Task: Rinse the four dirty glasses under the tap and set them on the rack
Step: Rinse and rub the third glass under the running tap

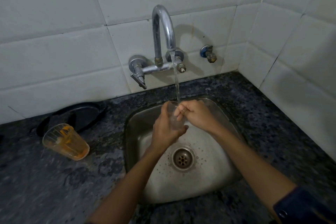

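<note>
We see a clear glass (pixel 176 118) held over the sink (pixel 225 114), tilted with its mouth up toward the stream of water (pixel 176 85) that falls from the curved tap (pixel 163 23). The left hand (pixel 166 129) is wrapped around the lower body of the glass, gripping it from the outside so that the mouth stays beneath the flow. The right hand (pixel 195 114) is closed at the rim, with its fingers (pixel 179 113) curled over the edge and into the glass; we judge that they rub the inner wall while the water runs over them. Holding the work low in the basin lets the run-off go to the drain (pixel 183 159).

On the bench (pixel 54 187), well to the left of the sink, a second glass (pixel 66 142) stands upright with orange residue inside, not yet rinsed. Behind it a dark pan (pixel 78 116) leans against the tiled wall. No rack appears in view, nor do the other two glasses, so we cannot tell how many are finished. Nothing stands between the hands and the tap; the dirty glass is within reach of the left hand.
</note>
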